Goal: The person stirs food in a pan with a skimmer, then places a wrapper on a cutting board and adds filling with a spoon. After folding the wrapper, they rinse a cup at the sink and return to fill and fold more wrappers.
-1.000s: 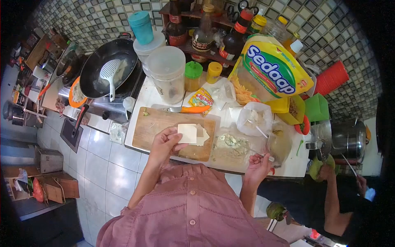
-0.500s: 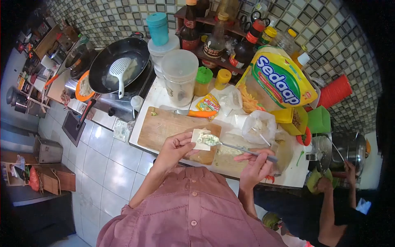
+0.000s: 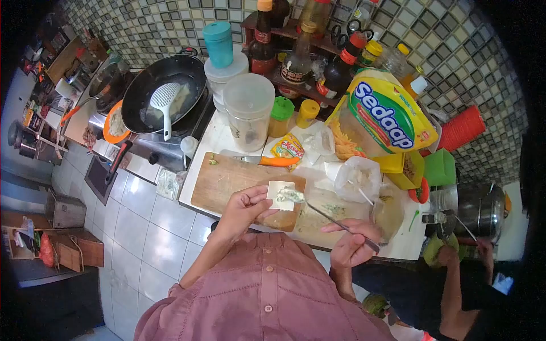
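Observation:
Pinched at its left edge by my left hand (image 3: 245,209) is a square, pale dumpling wrapper (image 3: 274,206), held above the cutting board (image 3: 227,181). My right hand (image 3: 355,245) is closed round the handle of a metal spoon (image 3: 330,217). The spoon's bowl lies over the wrapper, coated with a creamy white filling (image 3: 294,196) flecked with green. Some of that filling sits on the wrapper beside the bowl. Under the spoon, more pale green-flecked mixture is spread on a flat surface at the right of the board.
An orange-handled knife (image 3: 277,161) lies along the board's back edge. Behind it stand a clear container (image 3: 249,113) and seasoning jars. A wok (image 3: 142,91) with a white slotted spatula is on the stove at left. Another person's hands (image 3: 449,254) work at far right.
The spoon has tipped, its handle now sloping more steeply and its bowl turned against the wrapper. My right hand has dropped slightly. Filling now shows on the wrapper left of the bowl.

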Demonstrator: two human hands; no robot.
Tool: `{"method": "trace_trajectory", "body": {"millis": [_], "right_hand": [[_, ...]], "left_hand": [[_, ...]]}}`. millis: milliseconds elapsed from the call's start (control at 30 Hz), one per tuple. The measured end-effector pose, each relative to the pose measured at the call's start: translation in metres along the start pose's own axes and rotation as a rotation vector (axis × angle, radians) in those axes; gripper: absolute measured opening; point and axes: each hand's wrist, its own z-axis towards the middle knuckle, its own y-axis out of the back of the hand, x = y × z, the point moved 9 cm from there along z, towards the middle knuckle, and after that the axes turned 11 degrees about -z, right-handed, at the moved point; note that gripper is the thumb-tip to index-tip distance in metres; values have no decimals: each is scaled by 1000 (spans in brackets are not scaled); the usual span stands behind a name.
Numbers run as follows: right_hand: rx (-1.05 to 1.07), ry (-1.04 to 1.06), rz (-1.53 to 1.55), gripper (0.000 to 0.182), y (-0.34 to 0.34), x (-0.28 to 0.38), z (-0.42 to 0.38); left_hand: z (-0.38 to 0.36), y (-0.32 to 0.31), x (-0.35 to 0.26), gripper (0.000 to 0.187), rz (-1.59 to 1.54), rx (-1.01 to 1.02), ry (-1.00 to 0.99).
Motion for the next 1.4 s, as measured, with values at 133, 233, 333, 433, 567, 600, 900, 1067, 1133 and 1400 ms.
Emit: {"method": "trace_trajectory", "body": {"millis": [133, 233, 333, 433, 567, 600, 900, 1067, 1133, 1400], "right_hand": [[153, 91, -43, 20, -12, 3, -3], [-4, 62, 20, 19, -1, 1, -3], [-122, 113, 154, 19, 5, 1, -2], [-2, 157, 81, 17, -2, 3, -1], [8, 31, -60, 17, -8, -2, -1], [-78, -81, -25, 17, 2, -15, -6], [-369, -799, 89, 20, 71, -102, -30], [115, -998, -232, 20, 71, -140, -73], [179, -1058, -355, 19, 85, -142, -81], [-262, -866, -589, 16, 98, -74, -35]], "left_hand": [[1, 1, -1, 31, -25, 13, -2], [1, -2, 0, 31, -23, 26, 9], [1, -4, -1, 30, -18, 33, 8], [1, -5, 0, 29, -21, 40, 6], [3, -5, 2, 30, -30, 50, 24], [3, -5, 2, 30, -28, 50, 22], [2, 10, -1, 27, -76, -9, -14], [8, 17, 2, 22, -185, 11, -34], [8, 16, 1, 22, -182, 20, -35], [5, 4, -4, 22, -114, 21, 16]]}}
